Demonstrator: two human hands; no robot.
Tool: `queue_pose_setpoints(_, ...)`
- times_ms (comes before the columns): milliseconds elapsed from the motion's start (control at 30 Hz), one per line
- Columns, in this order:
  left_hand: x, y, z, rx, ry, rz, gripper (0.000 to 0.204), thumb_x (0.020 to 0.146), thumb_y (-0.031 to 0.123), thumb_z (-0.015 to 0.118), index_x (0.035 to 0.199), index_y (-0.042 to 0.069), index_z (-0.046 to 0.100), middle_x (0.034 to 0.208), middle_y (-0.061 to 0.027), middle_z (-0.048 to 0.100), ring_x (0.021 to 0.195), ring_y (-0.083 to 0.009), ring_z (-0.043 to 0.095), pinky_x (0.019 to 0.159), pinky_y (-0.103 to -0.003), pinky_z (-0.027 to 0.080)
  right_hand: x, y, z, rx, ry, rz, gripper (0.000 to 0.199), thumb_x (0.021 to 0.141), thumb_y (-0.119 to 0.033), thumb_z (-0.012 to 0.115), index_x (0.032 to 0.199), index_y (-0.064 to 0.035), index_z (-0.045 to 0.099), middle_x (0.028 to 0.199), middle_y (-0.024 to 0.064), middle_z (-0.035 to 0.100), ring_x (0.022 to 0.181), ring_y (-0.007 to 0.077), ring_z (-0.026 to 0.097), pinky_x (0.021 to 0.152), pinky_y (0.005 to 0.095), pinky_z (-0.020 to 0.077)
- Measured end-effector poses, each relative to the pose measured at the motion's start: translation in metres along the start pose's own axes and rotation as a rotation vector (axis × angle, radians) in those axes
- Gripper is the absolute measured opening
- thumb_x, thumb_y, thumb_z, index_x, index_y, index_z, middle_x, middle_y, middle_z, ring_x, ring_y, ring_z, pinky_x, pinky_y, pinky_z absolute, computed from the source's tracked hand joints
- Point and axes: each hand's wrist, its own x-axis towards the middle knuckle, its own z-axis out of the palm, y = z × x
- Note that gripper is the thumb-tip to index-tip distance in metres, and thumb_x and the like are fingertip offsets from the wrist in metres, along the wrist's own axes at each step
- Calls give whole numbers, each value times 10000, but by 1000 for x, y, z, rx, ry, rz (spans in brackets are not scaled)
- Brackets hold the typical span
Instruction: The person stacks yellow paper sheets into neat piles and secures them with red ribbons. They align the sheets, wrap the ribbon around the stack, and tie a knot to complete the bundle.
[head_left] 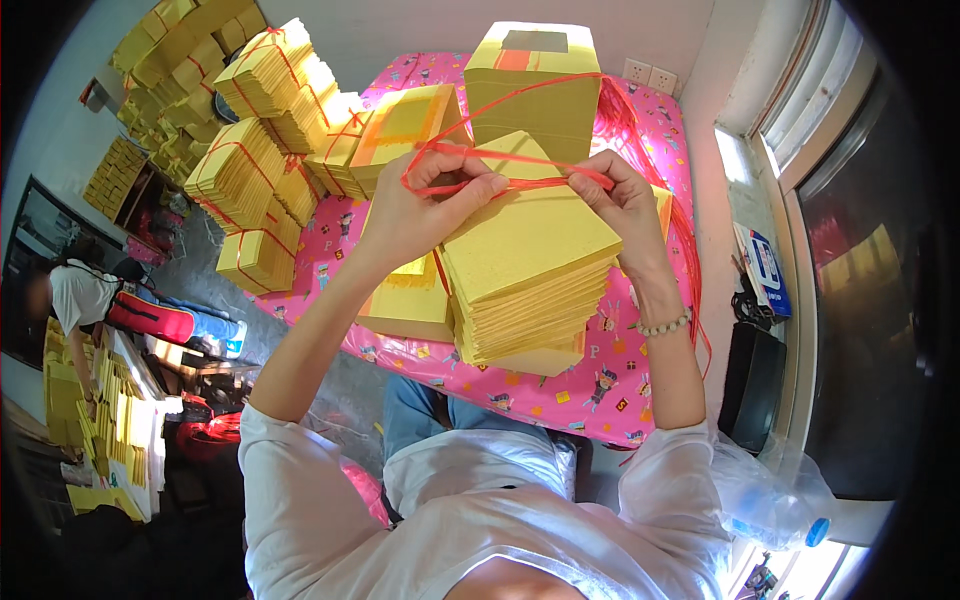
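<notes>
A thick stack of yellow paper (530, 245) stands slightly turned in front of me on a table with a pink patterned cover. Red plastic string (540, 183) runs across the top of this stack, stretched between my hands. Thumb and fingers of my left hand (430, 200) pinch the string at the stack's left side, with a loop round the fingers. At the stack's right side my right hand (622, 205), a beaded bracelet (665, 325) on its wrist, pinches the other part. One strand arches up behind toward a hank of red string (655, 140).
Tied yellow bundles (245, 170) are piled at the table's left. A tall yellow stack (532, 105) stands at the back of the pink cover (560, 405). Far left, another person (85, 300) bends over yellow paper. A plastic bottle (790, 520) lies at lower right.
</notes>
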Motion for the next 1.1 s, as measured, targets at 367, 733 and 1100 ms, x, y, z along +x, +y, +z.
queue_pose_setpoints(367,-1,3,-1,56,-78,-47,95,852,81,669,855,-7,633,864,-29,595,815,-103,577,749,-235,477,-19,-54,3,-414,151,-276,89,868,-85,639,887,1,627,812,20,640,777,84,588,713,243,456)
queue_pose_setpoints(733,-10,-3,0,-12,-9,92,116,848,103,679,851,0,624,1042,-70,576,877,-107,576,772,-259,485,-52,-66,17,-521,294,-386,65,870,-55,601,842,3,594,809,74,588,741,148,553,691,263,427)
queue_pose_setpoints(1100,-9,-2,-14,-9,-118,-27,95,835,76,669,802,2,620,992,-60,626,822,-70,588,747,-244,480,-116,-69,39,-631,310,-650,35,825,5,580,859,1,586,776,81,584,761,227,575,666,324,451)
